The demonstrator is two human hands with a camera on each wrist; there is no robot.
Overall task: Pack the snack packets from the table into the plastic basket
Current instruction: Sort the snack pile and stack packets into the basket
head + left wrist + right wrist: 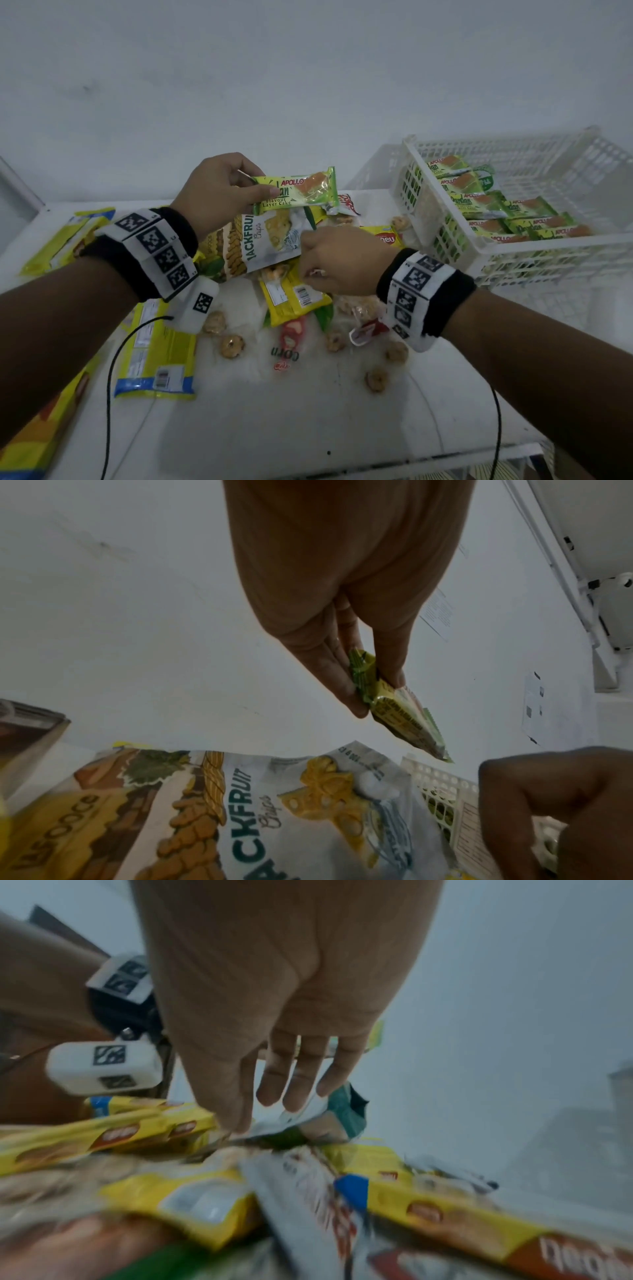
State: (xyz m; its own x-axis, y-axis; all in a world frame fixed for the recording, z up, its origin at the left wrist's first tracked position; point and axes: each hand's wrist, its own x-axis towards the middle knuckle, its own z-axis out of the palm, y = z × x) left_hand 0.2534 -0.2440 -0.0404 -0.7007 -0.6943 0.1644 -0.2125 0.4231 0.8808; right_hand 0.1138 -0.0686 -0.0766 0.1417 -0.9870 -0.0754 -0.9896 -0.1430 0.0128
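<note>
- Left hand (219, 192) is pinching a green pandan layer cake packet (298, 190) by its left end, holding it in the air above the snack pile, clear of the table (308, 418).
- Left wrist view is confirming the grip: thumb on one side, fingers (342, 685) on the other, clamping the crimped end of the packet.
- Packet's long axis is running left-right, free end pointing toward the plastic basket (445, 240).
- Basket is sitting at the table's far right corner, to the right of both hands; several matching green packets are already lying in rows inside it.
- Right hand (342, 260) is working low in the pile, between the held packet and the basket, so it is the nearer hand to the basket.
- Right hand's fingers are looking extended down onto the jackfruit chips bag (267, 240); thumb is touching its white edge. Right wrist view is blurred, so I cannot tell whether it is actually gripping anything.
- Key relation, as I'm reading it: the held packet is needing to travel rightward past the right hand to reach the basket, or get handed to the right hand, which is sitting in that path.
- Still lying on the table: yellow biscuit packs (154, 346) at the left edge, small wrapped round snacks (233, 346) near the middle, red-and-white corn packets under the right wrist.
- Judging progress: partly done, plenty of the pile still to go.
</note>
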